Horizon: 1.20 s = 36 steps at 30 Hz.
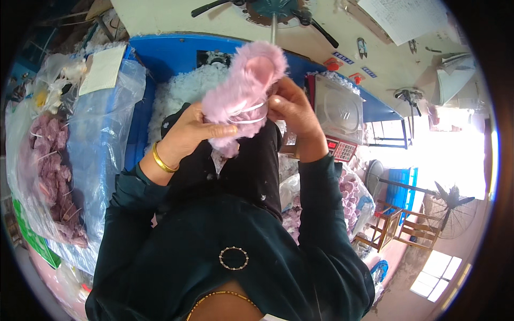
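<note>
A fluffy pink plush piece (227,96) is held up in front of my lap, with a smoother pink oval at its upper end. White cord (249,114) wraps across its lower part. My left hand (187,131) grips its left side, thumb lying across the front. On the other side my right hand (293,107) is closed at the plush edge beside the cord, its fingertips partly hidden. A thin metal tube (274,31) runs down behind the plush top; whether it enters the plush is hidden. White fluffy stuffing (179,91) lies behind my left hand.
A blue-edged bench with a black-handled fixture (273,8) stands ahead. Clear plastic at left holds dusky pink plush pieces (51,176). A scale with a red display (340,147), more plush (350,198), a wooden chair (383,227) and a fan (450,208) are at right.
</note>
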Available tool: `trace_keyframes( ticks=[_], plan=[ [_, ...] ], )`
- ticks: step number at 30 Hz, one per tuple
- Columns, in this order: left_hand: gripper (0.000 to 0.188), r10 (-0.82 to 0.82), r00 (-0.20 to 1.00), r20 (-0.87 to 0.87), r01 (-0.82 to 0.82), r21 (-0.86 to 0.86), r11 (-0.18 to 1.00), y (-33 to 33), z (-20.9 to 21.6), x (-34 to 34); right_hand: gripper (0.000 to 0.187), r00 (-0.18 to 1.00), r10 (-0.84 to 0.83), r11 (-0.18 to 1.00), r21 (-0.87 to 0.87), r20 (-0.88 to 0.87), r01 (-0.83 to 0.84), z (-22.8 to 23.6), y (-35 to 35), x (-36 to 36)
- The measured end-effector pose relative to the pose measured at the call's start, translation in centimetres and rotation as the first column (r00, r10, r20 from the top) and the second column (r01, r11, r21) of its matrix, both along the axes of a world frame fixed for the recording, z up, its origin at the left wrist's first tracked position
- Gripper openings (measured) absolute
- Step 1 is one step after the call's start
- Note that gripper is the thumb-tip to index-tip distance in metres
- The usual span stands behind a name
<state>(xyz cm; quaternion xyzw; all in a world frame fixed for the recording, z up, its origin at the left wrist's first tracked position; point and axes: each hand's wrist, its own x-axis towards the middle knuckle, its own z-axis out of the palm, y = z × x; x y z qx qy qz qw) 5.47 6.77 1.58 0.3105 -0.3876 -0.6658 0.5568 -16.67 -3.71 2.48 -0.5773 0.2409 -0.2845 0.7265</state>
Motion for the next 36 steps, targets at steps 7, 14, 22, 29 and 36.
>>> trace_keyframes(
  ticks=[7, 14, 22, 29, 36],
  plan=[
    [0.040, -0.148, 0.924, 0.352, 0.180, -0.061, 0.982, -1.9, -1.0, 0.7, 0.049, 0.939, 0.150, 0.980, -0.082, -0.309, -0.183, 0.6, 1.5, 1.0],
    [0.027, 0.011, 0.834, 0.552, 0.201, -0.323, 0.925, -2.5, 0.8, -0.5, 0.065, 0.986, 0.092, 0.984, -0.137, -0.138, -0.111, -3.7, 1.2, -0.6],
    [0.028, -0.004, 0.821, 0.571, 0.253, -0.357, 0.899, -2.8, -0.3, -0.1, 0.044, 0.979, 0.062, 0.975, -0.197, -0.196, -0.101, -2.3, 2.8, -0.5],
    [0.016, -0.172, 0.865, 0.471, 0.249, -0.107, 0.963, -3.4, -0.1, -1.6, 0.037, 0.962, -0.112, 0.782, -0.619, -0.249, -0.069, -0.9, 3.6, -2.9],
    [0.026, 0.508, 0.652, 0.563, -0.104, -0.597, 0.796, -8.0, -0.9, -2.6, 0.024, 0.844, -0.510, 0.607, -0.765, -0.166, 0.217, 2.8, -0.1, -0.2]
  ],
)
